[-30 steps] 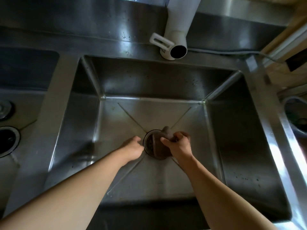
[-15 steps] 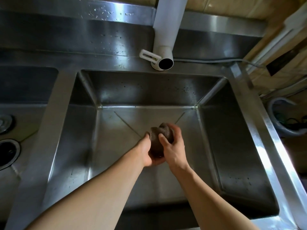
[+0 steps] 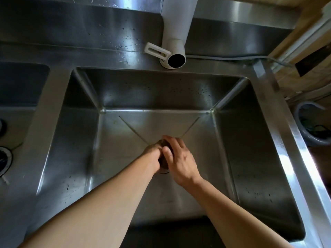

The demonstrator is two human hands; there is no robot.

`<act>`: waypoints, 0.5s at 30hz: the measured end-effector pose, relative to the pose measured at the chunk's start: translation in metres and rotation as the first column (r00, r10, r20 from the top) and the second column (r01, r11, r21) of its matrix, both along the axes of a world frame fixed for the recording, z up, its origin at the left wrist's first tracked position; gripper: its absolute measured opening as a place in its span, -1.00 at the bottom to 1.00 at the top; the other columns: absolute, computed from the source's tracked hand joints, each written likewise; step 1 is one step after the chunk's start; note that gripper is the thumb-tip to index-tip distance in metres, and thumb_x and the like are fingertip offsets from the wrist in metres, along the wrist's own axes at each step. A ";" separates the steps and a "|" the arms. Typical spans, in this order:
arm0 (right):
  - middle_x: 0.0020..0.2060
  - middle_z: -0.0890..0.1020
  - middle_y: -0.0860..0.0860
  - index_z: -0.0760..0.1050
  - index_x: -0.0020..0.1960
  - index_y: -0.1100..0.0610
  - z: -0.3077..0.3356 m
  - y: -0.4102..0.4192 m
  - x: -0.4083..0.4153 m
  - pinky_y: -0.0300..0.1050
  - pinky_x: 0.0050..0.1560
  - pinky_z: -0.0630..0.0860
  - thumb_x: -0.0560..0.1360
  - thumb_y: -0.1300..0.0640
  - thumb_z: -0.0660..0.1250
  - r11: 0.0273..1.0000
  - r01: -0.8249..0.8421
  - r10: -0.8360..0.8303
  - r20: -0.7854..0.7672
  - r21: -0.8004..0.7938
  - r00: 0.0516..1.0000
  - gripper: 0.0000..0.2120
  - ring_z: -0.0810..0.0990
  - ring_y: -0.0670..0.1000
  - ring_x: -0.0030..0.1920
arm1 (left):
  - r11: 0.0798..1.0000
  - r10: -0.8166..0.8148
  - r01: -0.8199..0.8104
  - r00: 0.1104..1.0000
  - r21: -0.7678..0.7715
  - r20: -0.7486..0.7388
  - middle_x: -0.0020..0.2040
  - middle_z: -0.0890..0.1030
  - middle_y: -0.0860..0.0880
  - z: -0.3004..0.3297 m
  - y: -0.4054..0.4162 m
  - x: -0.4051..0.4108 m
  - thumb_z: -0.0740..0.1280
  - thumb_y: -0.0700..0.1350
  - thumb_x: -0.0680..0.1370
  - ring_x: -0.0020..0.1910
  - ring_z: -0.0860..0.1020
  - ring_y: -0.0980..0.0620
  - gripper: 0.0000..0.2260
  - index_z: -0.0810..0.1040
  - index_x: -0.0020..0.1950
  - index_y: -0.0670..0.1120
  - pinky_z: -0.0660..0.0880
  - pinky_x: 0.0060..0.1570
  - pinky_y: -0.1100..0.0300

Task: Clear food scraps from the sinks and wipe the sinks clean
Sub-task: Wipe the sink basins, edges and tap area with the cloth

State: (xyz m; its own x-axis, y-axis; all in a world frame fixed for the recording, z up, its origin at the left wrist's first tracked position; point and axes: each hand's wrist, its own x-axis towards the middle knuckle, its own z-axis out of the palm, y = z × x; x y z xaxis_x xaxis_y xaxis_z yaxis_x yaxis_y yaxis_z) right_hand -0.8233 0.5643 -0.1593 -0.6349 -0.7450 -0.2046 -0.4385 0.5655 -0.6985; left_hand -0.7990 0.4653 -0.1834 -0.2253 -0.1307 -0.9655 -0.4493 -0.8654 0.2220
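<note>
Dark brown wad, likely a rag or scouring pad (image 3: 165, 156), squeezed between both hands just above the drain at the middle of the sink floor. Left hand (image 3: 152, 154) curled against its left side, grip closed on it; right hand (image 3: 179, 158) wrapped over the top and right side, thumb across the front, grip closed on it too. Probably held low over the drain so that any wrung-out water or loosened scraps fall straight down the hole; only a sliver of the drain rim (image 3: 163, 171) visible under the hands, its contents hidden. Around that, the big steel sink (image 3: 259, 158): floor looking bare, dark specks scattered on the back wall and on the right and left walls, so wiping seemingly not finished. Above the back rim, a white spout (image 3: 174, 51) pointing into the basin, no water visible. To the left, a second sink (image 3: 18, 113) with a round drain strainer (image 3: 3, 160) at the frame edge, contents unclear. To the right, past the rim, a bucket (image 3: 311, 124) with something dark inside, too dim to name.
</note>
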 end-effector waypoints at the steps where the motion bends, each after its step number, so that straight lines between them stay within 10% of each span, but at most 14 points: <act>1: 0.19 0.51 0.06 0.38 0.32 0.00 -0.002 0.000 -0.002 0.09 0.07 0.49 0.54 -0.18 0.05 1.000 -0.012 0.011 0.010 0.016 1.000 -0.55 0.54 0.17 0.09 | 1.000 -0.003 0.003 1.000 0.006 0.015 -0.24 0.54 -0.14 -0.001 -0.001 -0.001 0.33 -0.05 0.52 -0.25 0.53 -0.08 -0.84 0.49 -0.15 -0.12 0.47 -0.25 0.13; 7: -0.19 0.62 0.13 0.40 -0.10 0.08 -0.023 -0.013 -0.012 0.02 -0.11 0.49 0.58 -0.07 0.16 0.973 0.231 -0.230 0.172 0.013 0.958 -0.77 0.56 0.17 -0.12 | 0.995 -0.040 0.042 0.999 -0.091 0.028 -0.35 0.57 -0.11 -0.011 0.009 -0.003 0.32 -0.10 0.54 -0.37 0.53 -0.03 -0.82 0.49 -0.24 -0.12 0.49 -0.41 0.16; 15: -0.36 0.48 -0.08 0.36 -0.33 -0.01 -0.069 -0.020 -0.021 -0.17 -0.30 0.32 0.58 0.05 0.18 0.924 0.346 -0.383 0.380 0.165 0.842 -0.70 0.47 0.02 -0.19 | 0.967 0.036 0.005 0.987 -0.254 0.155 0.16 0.57 -0.28 -0.050 0.021 -0.007 0.20 -0.11 0.59 0.11 0.56 -0.23 -0.74 0.54 0.15 -0.24 0.50 0.14 -0.14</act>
